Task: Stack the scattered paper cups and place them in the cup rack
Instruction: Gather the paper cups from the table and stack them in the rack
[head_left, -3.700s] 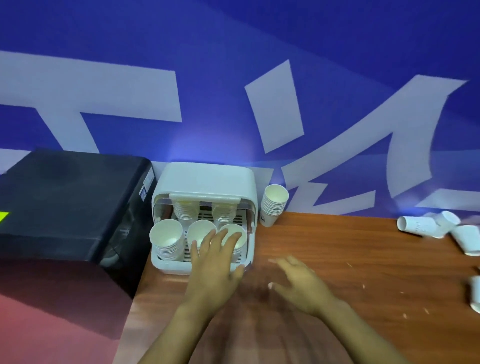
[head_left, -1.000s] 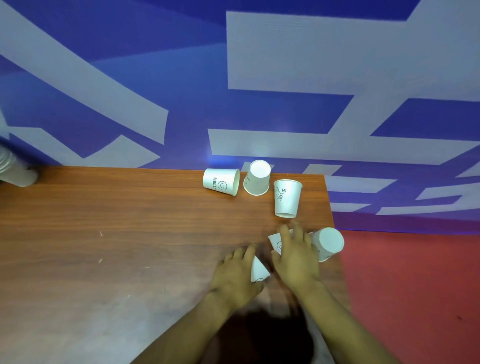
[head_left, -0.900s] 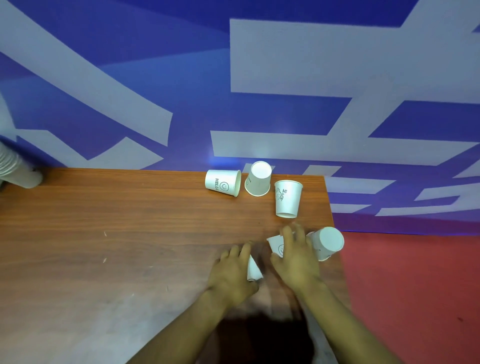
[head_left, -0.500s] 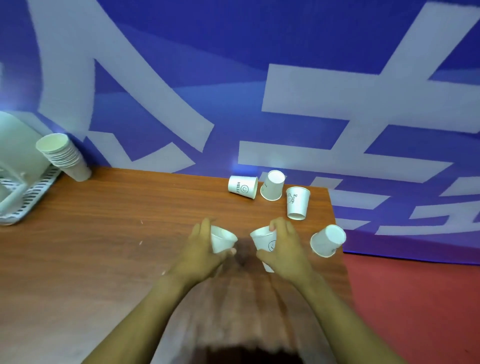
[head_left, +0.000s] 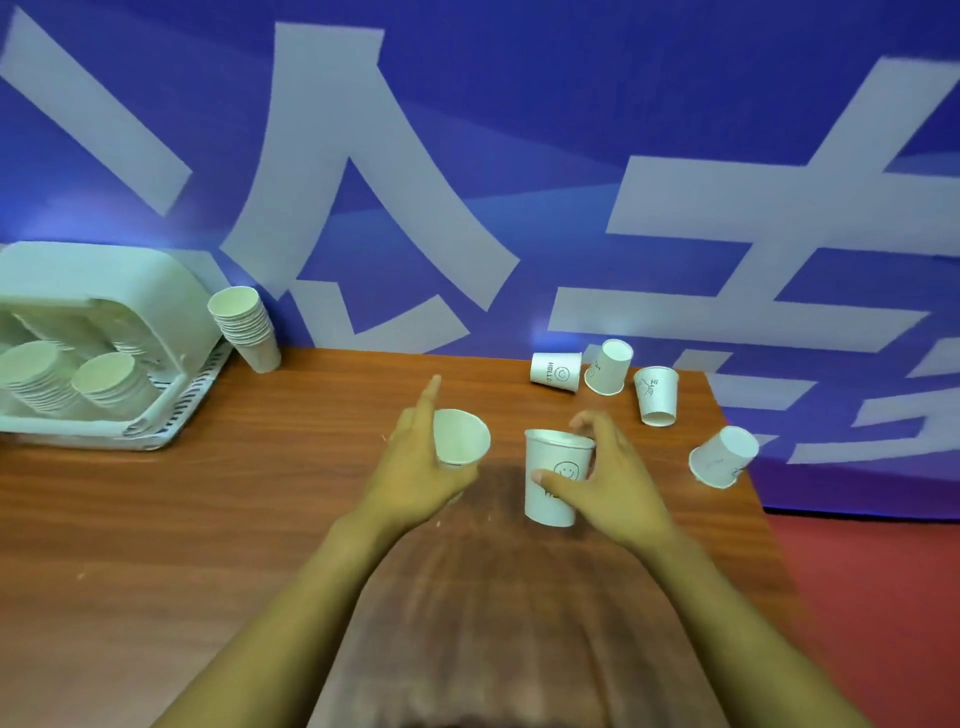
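Both hands are lifting higher than a moment ago. The right hand (head_left: 610, 475) is gripping an upright smiley-printed white cup (head_left: 555, 478); the left hand (head_left: 415, 462) is gripping a tilted cup (head_left: 460, 436). Four loose cups (head_left: 657, 395) are lying on the tabletop (head_left: 208, 519) beyond, the cup rack (head_left: 104, 343) far left.
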